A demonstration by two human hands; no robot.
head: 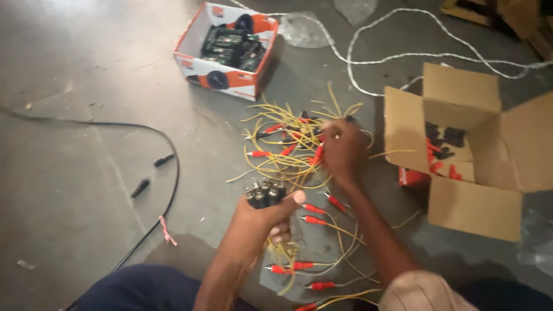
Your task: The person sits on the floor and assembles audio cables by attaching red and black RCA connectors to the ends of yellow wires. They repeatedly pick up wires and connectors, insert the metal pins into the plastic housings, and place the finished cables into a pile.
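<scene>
Head view, looking down at a grey concrete floor (75,115). Far right, an open brown cardboard box (475,207) holds red and black plug pieces. Far centre, a smaller white-and-orange carton (196,63) holds green circuit boards. Between them lies a tangle of thin yellow wires with red plugs (282,155); the right hand (344,151) presses into it, fingers bunched together. Near centre, the left hand (259,222) is clamped around a bundle of black plugs (265,192), upright, metal tips pointing up.

We've got a bunch of black plugs (265,192) upright, metal tips up, yellow wires hanging below. Loose pile of yellow wires w/ red plugs (288,150) sprawls flat on floor at 1 o'clock, just beside.
</scene>
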